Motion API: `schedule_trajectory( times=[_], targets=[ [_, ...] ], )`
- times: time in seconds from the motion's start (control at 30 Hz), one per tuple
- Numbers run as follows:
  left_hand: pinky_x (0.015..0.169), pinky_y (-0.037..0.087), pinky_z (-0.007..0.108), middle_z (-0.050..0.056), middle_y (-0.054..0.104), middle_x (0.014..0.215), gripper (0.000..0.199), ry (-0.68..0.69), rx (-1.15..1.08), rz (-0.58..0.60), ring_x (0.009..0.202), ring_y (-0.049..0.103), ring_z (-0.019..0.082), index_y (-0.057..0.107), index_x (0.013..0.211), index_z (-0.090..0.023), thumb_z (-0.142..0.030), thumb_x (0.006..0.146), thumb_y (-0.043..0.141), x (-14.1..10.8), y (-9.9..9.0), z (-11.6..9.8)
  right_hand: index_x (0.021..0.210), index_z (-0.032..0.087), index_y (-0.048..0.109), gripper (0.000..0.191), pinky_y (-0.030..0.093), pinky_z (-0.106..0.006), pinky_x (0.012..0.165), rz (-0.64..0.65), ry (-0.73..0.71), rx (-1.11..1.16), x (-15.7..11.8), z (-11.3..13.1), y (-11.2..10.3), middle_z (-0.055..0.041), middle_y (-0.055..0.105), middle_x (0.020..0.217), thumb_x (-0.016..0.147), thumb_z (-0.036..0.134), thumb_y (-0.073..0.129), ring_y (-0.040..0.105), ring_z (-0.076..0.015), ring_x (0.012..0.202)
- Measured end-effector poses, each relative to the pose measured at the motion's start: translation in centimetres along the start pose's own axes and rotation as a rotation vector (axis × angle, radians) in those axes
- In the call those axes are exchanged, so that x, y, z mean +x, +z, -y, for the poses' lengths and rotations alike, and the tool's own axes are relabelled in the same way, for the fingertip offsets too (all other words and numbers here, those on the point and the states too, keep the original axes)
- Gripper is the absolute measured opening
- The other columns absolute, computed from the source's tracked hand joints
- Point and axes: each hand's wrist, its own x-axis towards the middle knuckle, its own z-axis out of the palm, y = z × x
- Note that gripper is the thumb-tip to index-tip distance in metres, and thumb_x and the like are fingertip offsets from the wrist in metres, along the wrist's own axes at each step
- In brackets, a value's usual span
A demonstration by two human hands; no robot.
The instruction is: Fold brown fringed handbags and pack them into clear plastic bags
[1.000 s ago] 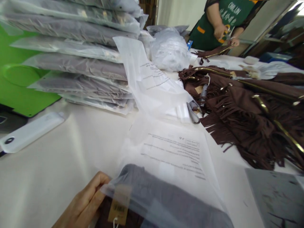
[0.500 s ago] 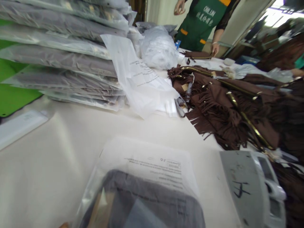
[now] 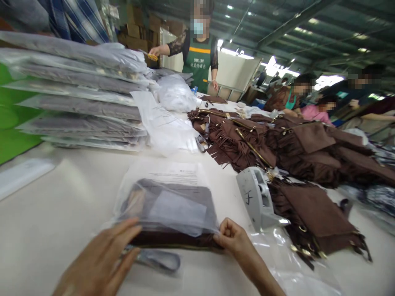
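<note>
A dark pouch with a gold zip edge lies partly inside a clear plastic bag; a pale rectangular sheet and a tan strip show through the film. My right hand pinches the plastic bag's edge at the near right corner. At the near left corner, my left hand rests with fingers stretched and thumb apart, touching the film. Just below the pouch, by my left thumb, a grey strap loop lies on the table.
Stacked bagged pouches rise at the left, beside loose plastic bags. Brown fringed bags heap at the right, behind a grey tape dispenser. Across the table stands a co-worker in a green apron, holding yellow-handled scissors.
My view has tilted up and pulled back. Both hands have come into view at the bagged pouch. The co-worker opposite now holds out the scissors with one arm.
</note>
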Motion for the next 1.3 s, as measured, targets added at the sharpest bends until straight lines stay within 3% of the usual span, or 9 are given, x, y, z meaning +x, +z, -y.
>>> schedule_trajectory(
  times=[0.1, 0.17, 0.23, 0.4, 0.57, 0.73, 1.0, 1.17, 1.3],
  targets=[
    [0.095, 0.052, 0.028, 0.007, 0.067, 0.121, 0.037, 0.332, -0.011, 0.029, 0.111, 0.062, 0.019, 0.055, 0.128, -0.019, -0.018, 0.094, 0.043, 1.7, 3.1, -5.7, 0.066, 0.020, 0.044, 0.048, 0.021, -0.020, 0.048, 0.019, -0.015, 0.114, -0.2, 0.6, 0.8, 0.0102, 0.041, 0.051, 0.058, 0.046, 0.084, 0.031, -0.0059, 0.048],
    [0.098, 0.051, 0.033, 0.010, 0.066, 0.123, 0.039, 0.404, -0.021, 0.022, 0.116, 0.060, 0.021, 0.055, 0.128, -0.014, -0.010, 0.091, 0.041, 2.7, 5.6, -8.3, 0.068, 0.020, 0.044, 0.051, 0.025, -0.019, 0.049, 0.037, -0.019, 0.192, -0.7, 0.9, 1.3, 0.0097, 0.045, 0.052, 0.057, 0.048, 0.085, 0.037, -0.0064, 0.048],
    [0.098, 0.051, 0.037, 0.012, 0.065, 0.124, 0.040, 0.433, -0.001, 0.001, 0.118, 0.059, 0.023, 0.054, 0.128, -0.012, -0.008, 0.090, 0.042, 3.5, 7.8, -9.4, 0.070, 0.021, 0.042, 0.053, 0.033, -0.020, 0.052, 0.041, -0.037, 0.219, -1.3, 1.3, 1.7, 0.0081, 0.050, 0.056, 0.059, 0.052, 0.083, 0.046, -0.0090, 0.052],
    [0.093, 0.051, 0.038, 0.011, 0.066, 0.118, 0.033, 0.457, 0.057, -0.057, 0.109, 0.062, 0.023, 0.056, 0.124, -0.014, -0.012, 0.093, 0.044, 4.4, 9.9, -9.4, 0.076, 0.022, 0.042, 0.051, 0.047, -0.029, 0.064, 0.059, -0.073, 0.315, -2.8, 1.8, 2.6, 0.0035, 0.061, 0.069, 0.064, 0.055, 0.080, 0.061, -0.0168, 0.066],
    [0.081, 0.048, 0.032, 0.003, 0.069, 0.094, 0.029, 0.456, 0.006, -0.306, 0.082, 0.064, 0.018, 0.063, 0.103, -0.022, -0.012, 0.095, 0.036, 4.7, 11.2, -9.7, 0.069, 0.023, 0.038, 0.057, 0.038, -0.022, 0.052, -0.008, -0.121, 0.384, -1.5, -0.1, 4.1, 0.0089, 0.050, 0.054, 0.056, 0.058, 0.081, 0.047, -0.0096, 0.049],
    [0.076, 0.046, 0.027, -0.001, 0.067, 0.086, 0.030, 0.446, 0.011, -0.211, 0.078, 0.063, 0.016, 0.061, 0.094, -0.026, -0.004, 0.082, 0.045, 5.5, 13.4, -9.4, 0.061, 0.022, 0.038, 0.054, 0.029, -0.020, 0.047, -0.100, -0.209, 0.343, 0.9, -1.2, 4.4, 0.0113, 0.041, 0.047, 0.049, 0.050, 0.082, 0.034, -0.0061, 0.045],
    [0.073, 0.049, 0.033, 0.004, 0.067, 0.085, 0.031, 0.204, 0.155, -0.133, 0.077, 0.062, 0.022, 0.065, 0.082, -0.022, 0.000, 0.075, 0.044, 6.3, 13.1, -9.4, 0.067, 0.023, 0.040, 0.051, 0.039, -0.021, 0.044, -0.146, -0.236, 0.287, 0.2, -1.3, 5.1, 0.0085, 0.052, 0.050, 0.055, 0.053, 0.079, 0.046, -0.0100, 0.044],
    [0.075, 0.053, 0.035, 0.005, 0.070, 0.092, 0.038, 0.132, 0.194, 0.085, 0.084, 0.066, 0.023, 0.069, 0.088, -0.020, 0.004, 0.075, 0.043, 7.4, 12.7, -9.2, 0.072, 0.024, 0.039, 0.042, 0.043, -0.022, 0.042, -0.158, -0.398, 0.180, -0.8, -1.2, 6.2, 0.0075, 0.053, 0.053, 0.075, 0.057, 0.065, 0.051, -0.0116, 0.041],
    [0.081, 0.055, 0.035, 0.009, 0.070, 0.111, 0.053, 0.254, 0.219, 0.142, 0.096, 0.067, 0.024, 0.067, 0.110, -0.019, 0.006, 0.073, 0.039, 6.1, 14.6, -9.3, 0.073, 0.025, 0.039, 0.044, 0.045, -0.023, 0.042, -0.245, -0.418, 0.143, -1.2, -1.6, 5.2, 0.0073, 0.051, 0.055, 0.078, 0.061, 0.063, 0.054, -0.0130, 0.043]
  ],
)
